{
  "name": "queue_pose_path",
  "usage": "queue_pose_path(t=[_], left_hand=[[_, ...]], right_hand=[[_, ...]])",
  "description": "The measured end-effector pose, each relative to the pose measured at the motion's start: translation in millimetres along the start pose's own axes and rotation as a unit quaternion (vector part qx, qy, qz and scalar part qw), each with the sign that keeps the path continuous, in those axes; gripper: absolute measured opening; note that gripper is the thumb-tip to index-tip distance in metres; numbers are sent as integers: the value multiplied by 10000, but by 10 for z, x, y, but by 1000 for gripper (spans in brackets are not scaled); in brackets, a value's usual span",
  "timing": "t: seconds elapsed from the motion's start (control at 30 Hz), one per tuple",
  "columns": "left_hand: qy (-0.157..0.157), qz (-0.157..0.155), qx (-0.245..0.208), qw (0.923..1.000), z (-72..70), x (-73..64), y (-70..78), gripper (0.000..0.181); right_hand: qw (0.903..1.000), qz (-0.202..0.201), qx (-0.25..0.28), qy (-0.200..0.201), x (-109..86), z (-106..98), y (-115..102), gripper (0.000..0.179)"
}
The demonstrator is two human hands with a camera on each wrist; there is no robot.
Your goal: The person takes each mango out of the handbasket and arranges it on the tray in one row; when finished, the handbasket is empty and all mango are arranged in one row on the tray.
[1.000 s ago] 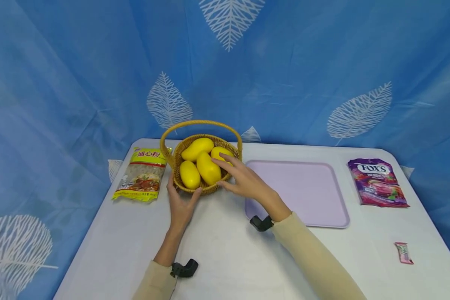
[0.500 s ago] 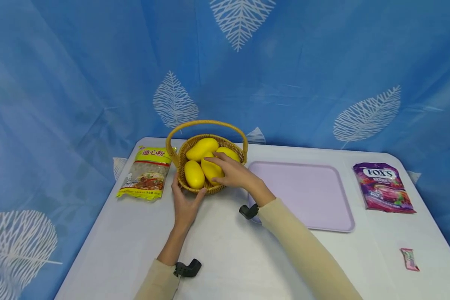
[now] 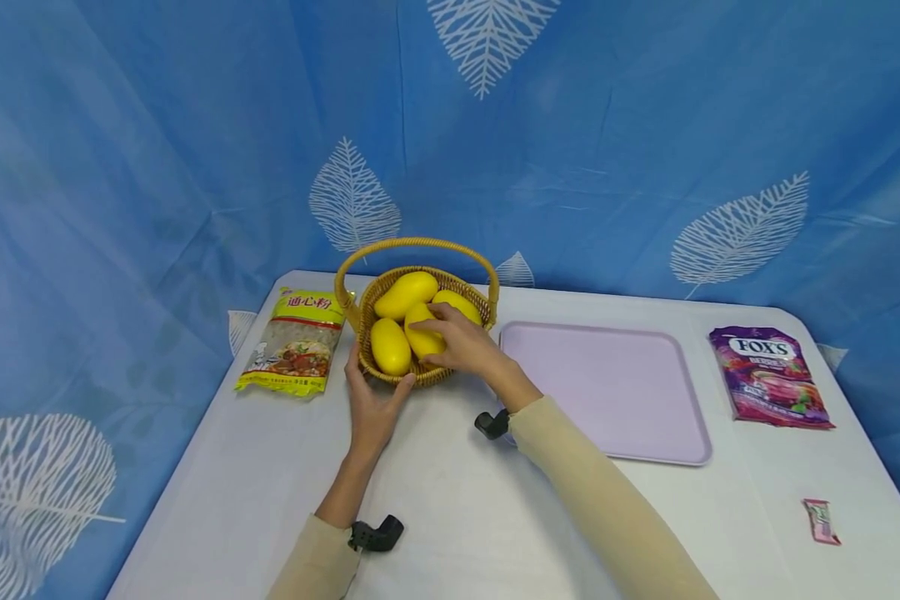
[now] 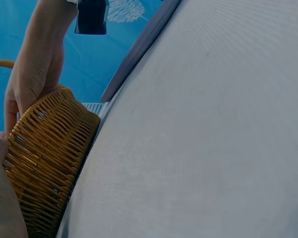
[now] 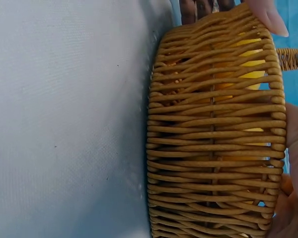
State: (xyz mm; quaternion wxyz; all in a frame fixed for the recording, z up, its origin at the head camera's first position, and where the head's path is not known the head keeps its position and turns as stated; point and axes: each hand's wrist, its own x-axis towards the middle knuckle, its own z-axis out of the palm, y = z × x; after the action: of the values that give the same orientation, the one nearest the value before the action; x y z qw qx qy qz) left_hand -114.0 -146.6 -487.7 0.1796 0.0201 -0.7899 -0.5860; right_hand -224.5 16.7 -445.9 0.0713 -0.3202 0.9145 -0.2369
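A wicker basket [image 3: 434,377] with a tall arched handle [image 3: 417,242] holds several yellow mangoes [image 3: 391,346]. My left hand [image 3: 372,408] grips its near left side, the thumb at the front rim. Inside the basket, my right hand [image 3: 468,342] has thumb and fingers curled round the front middle mango [image 3: 418,332], which it partly covers. In the left wrist view, the right hand [image 4: 37,74] reaches over the rim of the basket [image 4: 49,153]. The right wrist view has the basket wall [image 5: 218,129] hiding most of the fruit.
Left of the basket lies a yellow-topped pasta bag [image 3: 296,342]. A lilac tray [image 3: 600,392] is close on the right, partly under the right arm. Farther right are a purple FOX'S candy bag [image 3: 768,375] and a small pink wrapped candy [image 3: 821,522]. A blue curtain [image 3: 585,150] hangs behind the table.
My right hand has moved in slightly and closed its fingers round the front middle mango. My left hand stays on the basket. The head view has shifted a little.
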Motion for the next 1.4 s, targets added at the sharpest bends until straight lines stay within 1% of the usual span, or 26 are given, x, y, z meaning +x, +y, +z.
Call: queue_pose_path(t=[0.33,0.87,1.23,1.4], left_hand=[[8,112,-29,9999,5,-2,-26,93],[-34,57,-2,10000,-11,0,-38,93],[-35,25,-32,10000,-2,6,-38,93],[-25,34,-19,10000,1,5,-34,93]], right_hand=[[9998,-69,168,65,-4,20,13,53],[9991,-44,373,197,-25,21,37,55],[9970,-176,530,527,-59,14,77,53],[9941,-300,642,816,-71,-79,27,53]])
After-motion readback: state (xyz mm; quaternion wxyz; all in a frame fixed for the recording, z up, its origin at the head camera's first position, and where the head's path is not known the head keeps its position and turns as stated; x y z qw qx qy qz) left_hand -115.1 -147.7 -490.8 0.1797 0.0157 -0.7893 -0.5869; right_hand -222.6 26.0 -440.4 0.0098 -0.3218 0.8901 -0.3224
